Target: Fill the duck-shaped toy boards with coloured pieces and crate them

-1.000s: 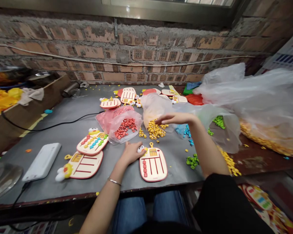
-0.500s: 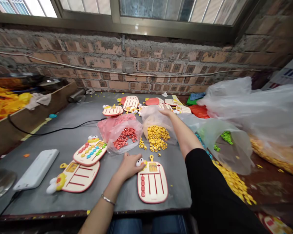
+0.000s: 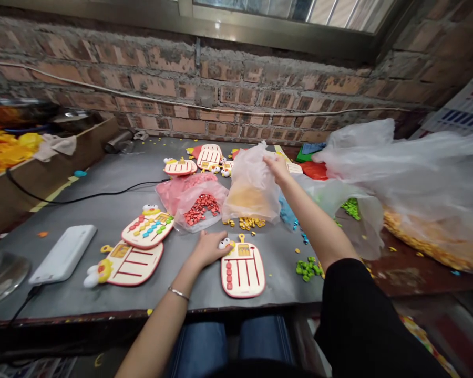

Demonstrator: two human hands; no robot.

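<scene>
My right hand (image 3: 278, 167) pinches the back edge of a clear plastic bag of yellow beads (image 3: 251, 190) and holds it lifted and tipped, so yellow beads (image 3: 251, 223) lie spilled at its mouth. My left hand (image 3: 209, 248) rests on the grey table (image 3: 102, 210), fingers curled against the duck head at the top of a cream abacus toy board (image 3: 242, 270). That board has one column of red beads filled in. A clear bag of red beads (image 3: 197, 202) lies just left of the yellow bag.
Two more duck boards (image 3: 136, 247) lie at the left, one with coloured beads. A white device with a cable (image 3: 63, 254) lies further left. Green beads (image 3: 308, 268), blue beads and large plastic bags (image 3: 418, 173) fill the right. More boards (image 3: 205, 157) lie by the brick wall.
My right hand reached from the yellow bead pile to the far end of the bag, then gripped and lifted it. My left hand stayed on the board.
</scene>
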